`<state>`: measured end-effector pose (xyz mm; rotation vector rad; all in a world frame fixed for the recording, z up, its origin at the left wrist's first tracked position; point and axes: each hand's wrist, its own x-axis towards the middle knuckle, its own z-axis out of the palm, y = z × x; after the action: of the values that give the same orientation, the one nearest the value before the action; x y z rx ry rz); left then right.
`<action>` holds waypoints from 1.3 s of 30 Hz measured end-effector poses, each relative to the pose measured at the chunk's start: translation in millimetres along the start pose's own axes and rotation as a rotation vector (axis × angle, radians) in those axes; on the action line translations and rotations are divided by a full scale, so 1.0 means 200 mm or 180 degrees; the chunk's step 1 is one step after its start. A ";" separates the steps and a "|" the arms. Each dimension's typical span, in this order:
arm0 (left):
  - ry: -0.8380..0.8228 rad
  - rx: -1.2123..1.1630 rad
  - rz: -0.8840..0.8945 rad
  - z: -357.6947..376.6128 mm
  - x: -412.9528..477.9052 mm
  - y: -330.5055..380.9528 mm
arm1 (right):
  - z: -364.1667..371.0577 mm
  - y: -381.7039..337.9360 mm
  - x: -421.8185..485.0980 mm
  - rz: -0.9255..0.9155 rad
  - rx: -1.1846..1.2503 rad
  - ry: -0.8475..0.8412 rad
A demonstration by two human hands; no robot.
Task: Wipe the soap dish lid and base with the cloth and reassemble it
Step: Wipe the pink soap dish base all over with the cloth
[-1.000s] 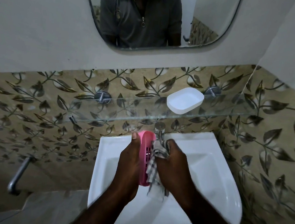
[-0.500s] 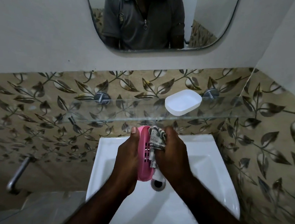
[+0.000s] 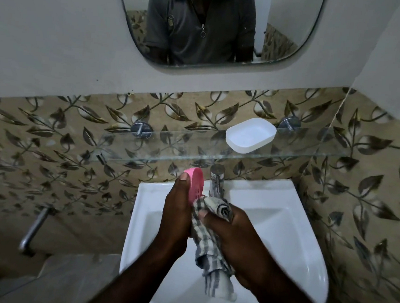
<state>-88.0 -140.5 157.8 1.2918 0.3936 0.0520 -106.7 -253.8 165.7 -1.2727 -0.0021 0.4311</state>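
Observation:
My left hand grips the pink slotted soap dish part upright on its edge above the sink. Only its upper half shows past my thumb. My right hand holds a bunched grey checked cloth pressed against the lower inner face of the pink part; the cloth's tail hangs down over the basin. The white soap dish part lies open side up on the glass shelf, apart from both hands.
A white sink lies below my hands, with a chrome tap just behind them. A mirror hangs above the shelf. A metal pipe sticks out of the tiled wall at the left.
My right hand has slid the cloth from the top of the pink part down toward its lower end. The pink part stays upright in my left hand.

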 end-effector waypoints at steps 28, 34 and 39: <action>-0.1908 -0.1060 -0.0724 -0.48 0.06 0.06 | 0.13 0.04 0.11 -0.0416 -0.1540 0.0626; -0.1484 -0.0337 -0.0401 -0.57 0.13 0.05 | 0.11 -0.09 0.09 -0.0534 -0.1315 0.1177; -0.1778 0.0861 0.0016 -0.59 0.14 0.07 | 0.14 -0.12 0.12 -0.1160 -0.1954 0.1873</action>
<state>-95.6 -20.7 137.2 1.5073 -0.0870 -0.3629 -83.4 -224.8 190.6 -1.9220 0.1376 -0.2980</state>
